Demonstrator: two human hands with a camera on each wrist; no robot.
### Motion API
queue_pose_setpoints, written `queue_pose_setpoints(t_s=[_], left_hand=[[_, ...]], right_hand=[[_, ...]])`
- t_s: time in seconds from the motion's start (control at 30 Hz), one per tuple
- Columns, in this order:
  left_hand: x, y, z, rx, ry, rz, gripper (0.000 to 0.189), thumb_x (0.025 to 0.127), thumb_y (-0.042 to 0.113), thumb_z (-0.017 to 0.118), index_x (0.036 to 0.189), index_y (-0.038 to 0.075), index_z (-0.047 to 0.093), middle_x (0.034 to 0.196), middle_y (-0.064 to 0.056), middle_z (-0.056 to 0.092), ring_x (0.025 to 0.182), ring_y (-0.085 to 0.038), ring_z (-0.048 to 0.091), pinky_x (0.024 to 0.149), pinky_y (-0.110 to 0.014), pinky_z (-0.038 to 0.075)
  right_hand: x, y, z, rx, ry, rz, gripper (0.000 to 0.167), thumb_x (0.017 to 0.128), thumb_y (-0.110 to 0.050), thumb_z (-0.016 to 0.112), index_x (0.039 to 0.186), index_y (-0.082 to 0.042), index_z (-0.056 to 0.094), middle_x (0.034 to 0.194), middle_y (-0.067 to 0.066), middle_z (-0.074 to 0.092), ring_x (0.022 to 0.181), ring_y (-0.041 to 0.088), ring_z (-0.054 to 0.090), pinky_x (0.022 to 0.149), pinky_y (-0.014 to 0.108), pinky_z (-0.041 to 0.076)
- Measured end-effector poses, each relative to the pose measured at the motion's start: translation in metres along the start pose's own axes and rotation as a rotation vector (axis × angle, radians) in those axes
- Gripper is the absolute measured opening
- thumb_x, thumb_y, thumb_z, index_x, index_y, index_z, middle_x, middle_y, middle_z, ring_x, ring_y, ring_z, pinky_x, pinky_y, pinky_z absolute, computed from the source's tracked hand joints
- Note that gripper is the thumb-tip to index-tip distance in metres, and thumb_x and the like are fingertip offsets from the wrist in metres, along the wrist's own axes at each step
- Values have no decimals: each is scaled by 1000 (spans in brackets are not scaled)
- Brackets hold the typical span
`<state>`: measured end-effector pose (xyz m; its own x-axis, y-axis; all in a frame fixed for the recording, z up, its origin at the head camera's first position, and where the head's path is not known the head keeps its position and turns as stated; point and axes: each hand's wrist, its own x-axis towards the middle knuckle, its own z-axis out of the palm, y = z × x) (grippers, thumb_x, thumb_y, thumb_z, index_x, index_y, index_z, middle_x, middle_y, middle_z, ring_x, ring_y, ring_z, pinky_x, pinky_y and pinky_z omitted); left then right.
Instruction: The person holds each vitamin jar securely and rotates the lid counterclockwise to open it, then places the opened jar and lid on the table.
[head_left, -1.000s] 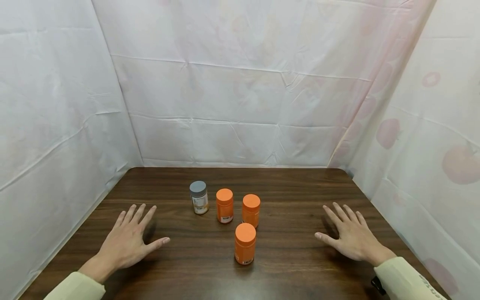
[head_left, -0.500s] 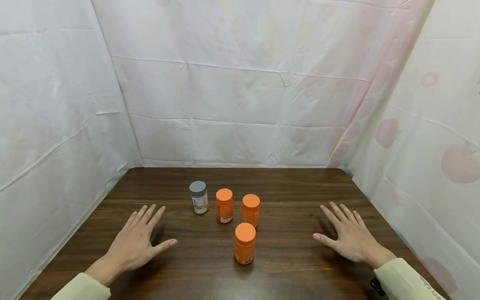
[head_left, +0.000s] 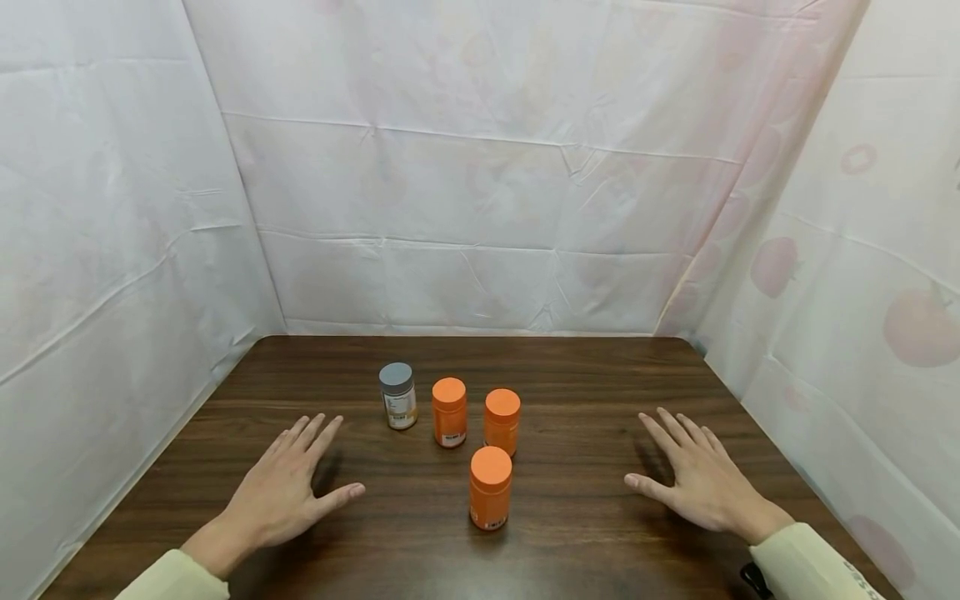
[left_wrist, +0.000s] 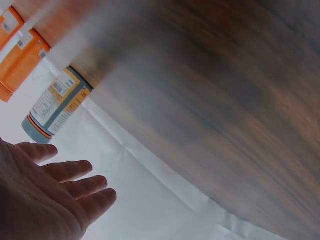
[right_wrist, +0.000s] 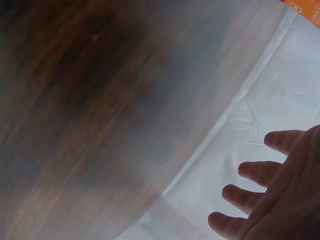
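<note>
White sheeting (head_left: 480, 183): fills the upper frame and both sides, faint fruit prints (head_left: 926, 327) at right.
Table (head_left: 585, 367): dark wood grain, across the lower frame.
Left hand (head_left: 281, 492): lower left, back upward, fingers spread wide.
Right hand (head_left: 701, 479): lower right, also spread wide, well apart from the jars.
Front orange jar (head_left: 491, 500): upright, lower centre.
Middle orange jar (head_left: 450, 421): upright, above and left of that one.
Right orange jar (head_left: 502, 425): upright, just behind the front one.
Grey-lidded jar (head_left: 399, 404): upright, left of centre, nearest the left fingertips.
</note>
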<state>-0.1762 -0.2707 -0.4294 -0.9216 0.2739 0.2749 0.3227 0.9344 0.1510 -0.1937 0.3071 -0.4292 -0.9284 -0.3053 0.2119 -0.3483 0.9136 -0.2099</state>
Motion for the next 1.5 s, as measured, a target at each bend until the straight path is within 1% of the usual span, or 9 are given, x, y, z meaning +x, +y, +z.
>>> queue_pose_setpoints(t_s=[0.4, 0.63, 0.77, 0.93, 1.23, 1.37, 1.5], left_hand=[[-3, 13, 6, -45, 16, 24, 101, 87, 74, 64, 159, 10, 35, 158, -20, 40, 146, -43, 35, 113, -60, 31], [-4, 20, 8, -71, 36, 44, 99, 87, 72, 65, 159, 11, 36, 158, -17, 42, 144, -42, 39, 110, -61, 35], [-4, 24, 9, -86, 36, 49, 98, 87, 72, 65, 159, 12, 36, 157, -16, 43, 144, -41, 40, 109, -61, 37], [-5, 30, 10, -117, 41, 52, 96, 87, 71, 66, 159, 14, 37, 157, -14, 44, 143, -39, 42, 107, -62, 39], [-5, 42, 11, -185, 45, 69, 94, 88, 68, 67, 158, 14, 37, 156, -10, 46, 142, -37, 44, 102, -63, 43], [-4, 48, 12, -218, 47, 79, 93, 89, 66, 68, 158, 12, 38, 155, -9, 47, 141, -36, 45, 102, -62, 44], [-4, 53, 13, -248, 35, 72, 91, 90, 65, 68, 157, 11, 40, 155, -8, 48, 139, -35, 47, 102, -61, 45]], right_hand=[[-2, -7, 3, 14, 8, -16, 94, 90, -68, 65, 162, -18, 30, 164, 21, 29, 145, 52, 27, 110, 72, 19], [-4, -11, 4, 22, 20, -37, 93, 89, -67, 67, 161, -17, 34, 163, 21, 31, 144, 51, 30, 110, 70, 21], [-5, -13, 5, 27, 21, -42, 92, 89, -66, 67, 160, -18, 34, 163, 20, 31, 145, 50, 30, 110, 71, 21], [-5, -14, 6, 38, 23, -49, 92, 89, -66, 68, 161, -19, 33, 163, 19, 31, 145, 49, 30, 110, 70, 21], [-6, -17, 7, 37, 35, -60, 93, 88, -66, 69, 161, -19, 34, 163, 18, 32, 144, 47, 33, 110, 69, 22], [-8, -20, 7, 44, 35, -60, 93, 88, -66, 69, 160, -20, 34, 162, 17, 33, 143, 48, 35, 108, 70, 26], [-9, -23, 8, 54, 42, -71, 92, 88, -65, 70, 160, -21, 35, 162, 17, 34, 140, 49, 38, 104, 71, 31]])
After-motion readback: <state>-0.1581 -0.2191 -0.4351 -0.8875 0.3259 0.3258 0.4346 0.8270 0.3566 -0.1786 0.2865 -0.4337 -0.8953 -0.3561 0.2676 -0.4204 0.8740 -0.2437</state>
